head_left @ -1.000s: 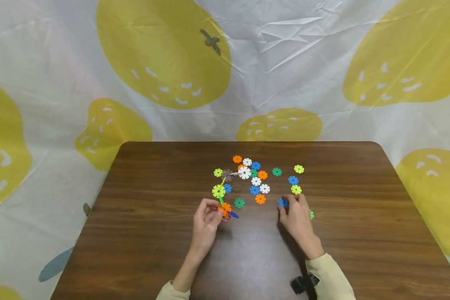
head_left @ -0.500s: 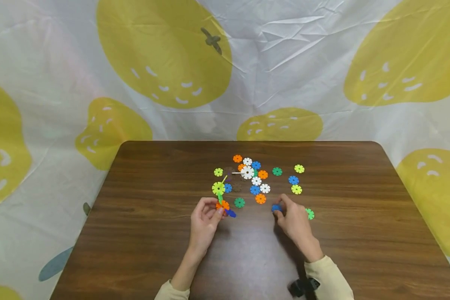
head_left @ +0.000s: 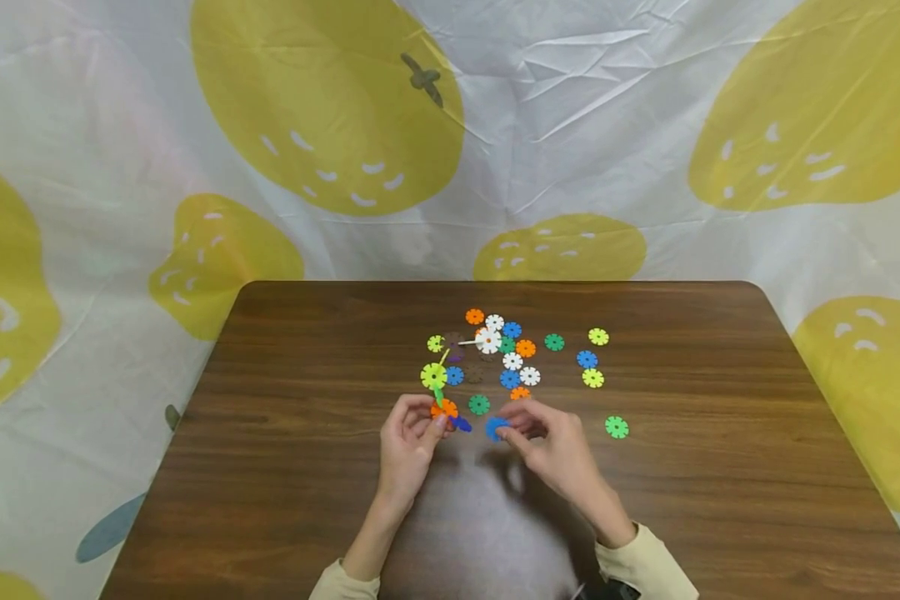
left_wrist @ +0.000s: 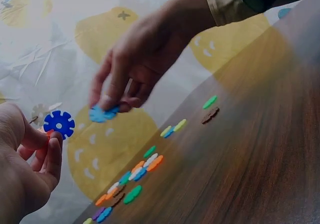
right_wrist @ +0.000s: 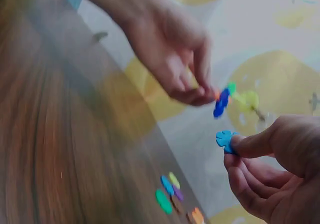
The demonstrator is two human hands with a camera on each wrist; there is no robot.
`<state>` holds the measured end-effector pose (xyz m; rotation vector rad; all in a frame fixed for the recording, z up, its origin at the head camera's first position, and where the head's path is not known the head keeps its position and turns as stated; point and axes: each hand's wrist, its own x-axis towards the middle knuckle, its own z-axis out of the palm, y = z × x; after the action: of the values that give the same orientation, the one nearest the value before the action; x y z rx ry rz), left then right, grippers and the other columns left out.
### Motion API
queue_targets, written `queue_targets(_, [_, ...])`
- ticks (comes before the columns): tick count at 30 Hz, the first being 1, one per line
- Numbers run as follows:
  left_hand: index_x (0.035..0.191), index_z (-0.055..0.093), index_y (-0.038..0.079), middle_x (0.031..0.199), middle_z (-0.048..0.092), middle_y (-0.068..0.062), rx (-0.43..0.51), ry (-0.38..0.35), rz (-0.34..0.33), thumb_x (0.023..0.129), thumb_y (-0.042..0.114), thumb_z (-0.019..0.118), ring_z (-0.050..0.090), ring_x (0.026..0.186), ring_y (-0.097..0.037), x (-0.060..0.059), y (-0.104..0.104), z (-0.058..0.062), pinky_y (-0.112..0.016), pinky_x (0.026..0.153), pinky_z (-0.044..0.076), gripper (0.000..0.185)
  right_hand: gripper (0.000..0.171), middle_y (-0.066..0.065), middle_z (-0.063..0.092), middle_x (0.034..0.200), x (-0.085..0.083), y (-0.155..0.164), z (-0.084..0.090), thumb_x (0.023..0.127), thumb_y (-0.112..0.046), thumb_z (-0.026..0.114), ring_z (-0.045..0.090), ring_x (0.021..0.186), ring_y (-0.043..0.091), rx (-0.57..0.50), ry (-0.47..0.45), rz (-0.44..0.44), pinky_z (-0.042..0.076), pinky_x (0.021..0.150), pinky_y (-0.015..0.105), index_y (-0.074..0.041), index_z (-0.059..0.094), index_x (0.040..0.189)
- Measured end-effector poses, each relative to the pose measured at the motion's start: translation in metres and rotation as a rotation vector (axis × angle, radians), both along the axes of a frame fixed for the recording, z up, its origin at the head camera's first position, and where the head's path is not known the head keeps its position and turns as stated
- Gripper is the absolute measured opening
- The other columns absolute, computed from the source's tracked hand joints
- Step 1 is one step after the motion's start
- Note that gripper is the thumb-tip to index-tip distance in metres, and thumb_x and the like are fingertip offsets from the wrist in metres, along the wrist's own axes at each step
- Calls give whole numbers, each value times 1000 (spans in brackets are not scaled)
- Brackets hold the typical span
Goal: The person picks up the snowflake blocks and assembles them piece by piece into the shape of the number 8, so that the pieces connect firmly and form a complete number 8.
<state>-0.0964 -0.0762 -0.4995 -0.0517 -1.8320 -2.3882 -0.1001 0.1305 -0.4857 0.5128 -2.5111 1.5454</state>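
The brown table (head_left: 285, 433) carries a scatter of loose snowflake discs (head_left: 517, 354) toward its far middle — with one green disc (head_left: 617, 427) lying apart at about three o'clock from the hands. Nearer, the left hand (head_left: 408, 446) has its grip clamped on a chain of joined discs (head_left: 442, 392), fingers curled round the orange piece at its near end while the yellow-green one stands up at twelve o'clock. The right hand (head_left: 551, 442) pinches a single blue disc (head_left: 497, 428) between thumb and fingertips, held above the table just at three o'clock of the chain's dark blue end piece (head_left: 461, 425), near but not touching. To join them well, I judge the loose disc should be turned so one notch faces a notch of the end piece, edges crossed at right angles, then pressed straight in — with the left hand bracing the chain close to the joint so it does not twist.
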Motion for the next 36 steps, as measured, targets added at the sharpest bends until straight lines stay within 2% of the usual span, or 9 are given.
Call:
queue_targets(5, [110, 51, -19, 91, 64, -15, 0, 13, 7, 88, -18, 61, 67, 73, -8, 0, 0, -2, -21, 69, 59, 24, 18, 3, 77, 84, 3, -10, 4, 85, -2, 78, 72, 71, 15, -31, 5, 44, 61, 69, 25, -9, 74, 101])
queue_targets(12, [110, 52, -18, 91, 64, -17, -1, 3, 11, 89, -17, 61, 68, 73, -9, 0, 0, -2, -23, 70, 60, 23, 19, 4, 77, 85, 5, -16, 1, 85, 0, 78, 72, 71, 16, -33, 3, 66, 61, 68, 25, -7, 74, 102])
queue_targets(22, [105, 54, -18, 84, 65, -8, -13, 2, 14, 86, -19, 63, 68, 68, -11, 0, -3, -1, -26, 67, 62, 21, 18, 5, 77, 86, 6, -19, -3, 85, 0, 77, 73, 71, 23, -69, 10, 66, 61, 70, 26, -5, 75, 102])
queue_targets(29, [102, 55, -18, 87, 65, -24, -41, 5, 25, 85, -20, 63, 68, 67, -13, 0, -3, -1, -25, 66, 62, 19, 20, 7, 77, 87, 7, -22, -7, 84, 2, 78, 73, 71, 19, -93, 22, 62, 62, 69, 27, -6, 74, 102])
queue_targets(36, [92, 54, -19, 85, 66, -35, -65, -3, 45, 82, -23, 63, 69, 63, -12, 2, -2, -1, -26, 62, 62, 14, 20, 6, 77, 86, 10, -24, -7, 83, 2, 79, 73, 71, 22, -99, -16, 29, 61, 71, 26, -6, 76, 101])
